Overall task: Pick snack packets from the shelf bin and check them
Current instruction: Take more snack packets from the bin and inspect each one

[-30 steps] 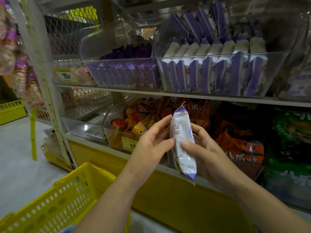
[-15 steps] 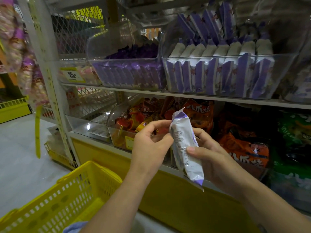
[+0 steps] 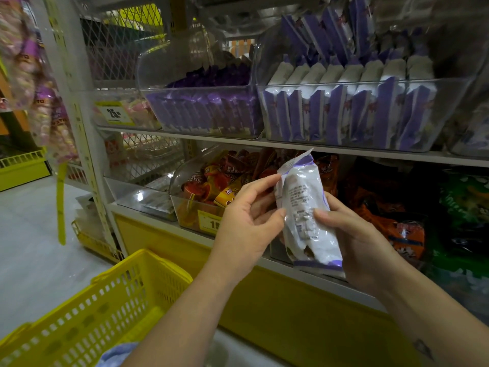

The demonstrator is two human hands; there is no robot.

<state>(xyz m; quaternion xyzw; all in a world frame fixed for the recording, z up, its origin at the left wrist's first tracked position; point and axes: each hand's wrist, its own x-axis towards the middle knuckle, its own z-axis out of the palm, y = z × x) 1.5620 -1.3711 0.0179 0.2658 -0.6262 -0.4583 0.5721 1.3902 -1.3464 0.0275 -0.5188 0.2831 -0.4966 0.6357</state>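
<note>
My right hand (image 3: 354, 234) wraps the white-and-purple snack packet (image 3: 304, 207), thumb pressed on its printed back, holding it upright in front of the lower shelf. My left hand (image 3: 246, 223) pinches its upper crimped edge, fingers loosely curled. Clear bins (image 3: 344, 112) of purple packets sit on the shelf above; a yellow basket (image 3: 92, 308) stands lower left on the pale floor.

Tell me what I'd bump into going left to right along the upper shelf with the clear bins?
Yellow price tag → clear bin of dark purple packets → clear bin of white-and-purple packets.
</note>
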